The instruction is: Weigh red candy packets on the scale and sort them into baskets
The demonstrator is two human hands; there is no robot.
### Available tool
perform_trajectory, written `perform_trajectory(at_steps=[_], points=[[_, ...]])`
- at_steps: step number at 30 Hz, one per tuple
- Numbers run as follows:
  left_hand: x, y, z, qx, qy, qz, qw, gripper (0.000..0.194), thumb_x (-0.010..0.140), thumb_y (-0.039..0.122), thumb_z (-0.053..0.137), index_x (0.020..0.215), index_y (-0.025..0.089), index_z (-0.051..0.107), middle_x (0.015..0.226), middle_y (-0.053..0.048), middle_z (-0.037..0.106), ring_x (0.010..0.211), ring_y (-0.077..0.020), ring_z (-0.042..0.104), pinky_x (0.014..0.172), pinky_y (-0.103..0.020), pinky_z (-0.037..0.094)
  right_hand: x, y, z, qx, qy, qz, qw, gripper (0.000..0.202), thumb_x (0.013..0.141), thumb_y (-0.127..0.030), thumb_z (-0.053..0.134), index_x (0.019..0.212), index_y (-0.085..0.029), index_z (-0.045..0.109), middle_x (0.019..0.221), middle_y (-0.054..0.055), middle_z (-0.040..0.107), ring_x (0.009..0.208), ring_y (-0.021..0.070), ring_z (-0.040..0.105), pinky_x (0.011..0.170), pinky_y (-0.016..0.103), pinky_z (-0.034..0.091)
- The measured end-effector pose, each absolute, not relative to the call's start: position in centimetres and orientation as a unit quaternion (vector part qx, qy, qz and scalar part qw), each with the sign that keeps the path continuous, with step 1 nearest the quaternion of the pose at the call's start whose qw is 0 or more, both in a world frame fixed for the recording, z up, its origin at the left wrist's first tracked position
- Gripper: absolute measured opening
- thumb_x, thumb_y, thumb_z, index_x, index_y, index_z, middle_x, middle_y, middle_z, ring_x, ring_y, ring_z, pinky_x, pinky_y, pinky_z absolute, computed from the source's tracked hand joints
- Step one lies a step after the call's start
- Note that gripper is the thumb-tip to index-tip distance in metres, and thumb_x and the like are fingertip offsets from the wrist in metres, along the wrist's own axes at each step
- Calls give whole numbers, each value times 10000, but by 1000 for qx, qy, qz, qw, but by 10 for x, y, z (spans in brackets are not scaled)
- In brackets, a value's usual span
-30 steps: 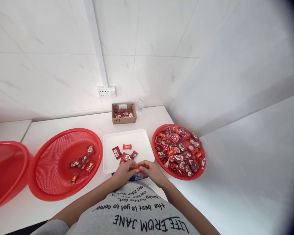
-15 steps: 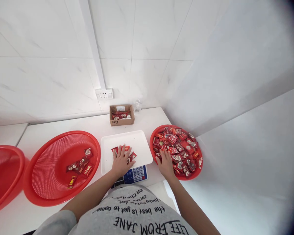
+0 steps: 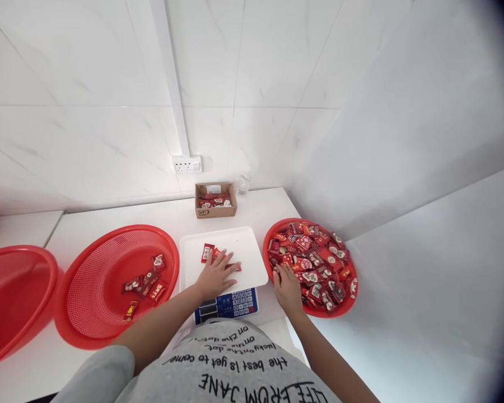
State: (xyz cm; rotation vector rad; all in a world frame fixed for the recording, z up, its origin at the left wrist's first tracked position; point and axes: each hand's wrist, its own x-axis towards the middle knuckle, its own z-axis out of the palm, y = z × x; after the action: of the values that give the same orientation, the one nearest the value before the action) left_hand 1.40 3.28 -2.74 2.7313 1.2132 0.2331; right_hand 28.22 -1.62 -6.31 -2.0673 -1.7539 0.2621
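Fingers spread, my left hand [image 3: 217, 275] lies over a few red packets on the white scale tray [image 3: 252, 268]; one packet [image 3: 207, 252] shows beyond its fingertips and others are partly covered. My right hand [image 3: 287, 286] is at the left rim of a red basket [image 3: 270, 224] filled with red wrapped packets [image 3: 315, 260]. Its fingers are bent and close together among the packets, and whatever they hold is too small to make out. Below the tray, the blue keypad [image 3: 239, 302] of the scale is visible.
A red mesh basket [image 3: 84, 274] with several packets stands left of the scale. Another red basket [image 3: 17, 302] is at the far left. Behind the tray are a small cardboard box [image 3: 217, 212] of packets and a clear plastic object [image 3: 243, 184]. A wall socket [image 3: 187, 164] is above.
The view has shifted, so most things appear farther right. My left hand has moved over the packets, uncovering one at the left. My right hand's fingers have drawn closer together.
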Motion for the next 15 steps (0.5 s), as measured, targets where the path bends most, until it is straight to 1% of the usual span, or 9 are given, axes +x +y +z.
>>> perform_trajectory(at_steps=[2, 4, 6, 9, 12, 14, 15], points=[[22, 29, -32, 911, 398, 72, 83, 478, 881, 489, 368, 1328, 321, 397, 1415, -43, 391, 1339, -299, 237, 1062, -581, 115, 282, -16, -63, -742, -632, 93, 206, 485, 898, -384, 277, 1151, -106, 583, 1235, 134, 557, 1217, 265, 409, 1017, 428, 302], [22, 28, -35, 911, 395, 72, 93, 438, 893, 451, 368, 1296, 297, 443, 1378, -36, 443, 1327, -269, 274, 1073, -532, 168, 283, -16, -64, -740, -633, 90, 208, 487, 897, -387, 278, 1132, -101, 595, 1229, 138, 560, 1210, 263, 416, 1015, 422, 308], [14, 29, -36, 908, 400, 81, 93, 405, 896, 423, 378, 1254, 275, 495, 1375, -45, 446, 1325, -251, 282, 1080, -498, 187, 283, -16, -64, -740, -632, 87, 213, 484, 895, -390, 282, 1115, -103, 603, 1221, 143, 564, 1203, 262, 422, 1008, 423, 317], [-3, 31, -33, 896, 426, 98, 81, 426, 872, 438, 423, 1252, 264, 501, 1432, -75, 358, 1348, -263, 227, 1095, -503, 133, 283, -16, -64, -737, -632, 86, 221, 470, 894, -393, 291, 1103, -114, 606, 1210, 146, 568, 1192, 256, 432, 997, 429, 326], [-12, 32, -31, 855, 502, 103, 82, 609, 803, 519, 497, 1344, 258, 392, 1489, -114, 217, 1366, -326, 133, 1078, -549, 106, 283, -16, -64, -733, -633, 82, 232, 458, 895, -393, 293, 1088, -125, 610, 1201, 144, 570, 1182, 251, 438, 994, 431, 327], [-9, 33, -32, 815, 564, 101, 92, 710, 770, 575, 504, 1378, 249, 335, 1498, -139, 170, 1361, -369, 108, 1054, -582, 121, 283, -16, -65, -733, -633, 80, 235, 455, 894, -393, 294, 1074, -128, 616, 1198, 145, 570, 1176, 251, 440, 991, 430, 328], [-6, 34, -33, 799, 585, 100, 97, 721, 768, 594, 491, 1382, 253, 326, 1497, -144, 169, 1358, -379, 111, 1045, -593, 125, 283, -16, -65, -733, -633, 80, 235, 453, 893, -394, 294, 1069, -130, 619, 1197, 144, 570, 1174, 251, 440, 989, 429, 330]])
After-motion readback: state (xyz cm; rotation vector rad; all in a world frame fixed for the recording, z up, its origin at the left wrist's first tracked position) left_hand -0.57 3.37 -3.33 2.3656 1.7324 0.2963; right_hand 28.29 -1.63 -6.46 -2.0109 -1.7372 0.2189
